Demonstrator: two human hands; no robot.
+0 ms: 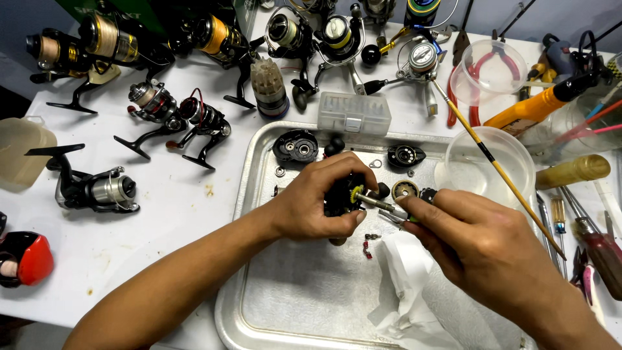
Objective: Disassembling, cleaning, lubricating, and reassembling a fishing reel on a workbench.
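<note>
My left hand grips a small black reel body with a yellow-green gear, held over the metal tray. My right hand holds a thin metal tool whose tip reaches into the reel's shaft by the gear. Loose reel parts lie on the tray: a black side plate, a dark oval cover, a round brass-toned piece and small washers. A crumpled white tissue lies under my right hand.
Several spinning reels stand on the white table at left and along the back. A clear parts box sits by the tray's far edge. Clear plastic tubs, red pliers, screwdrivers and a yellow rod crowd the right side.
</note>
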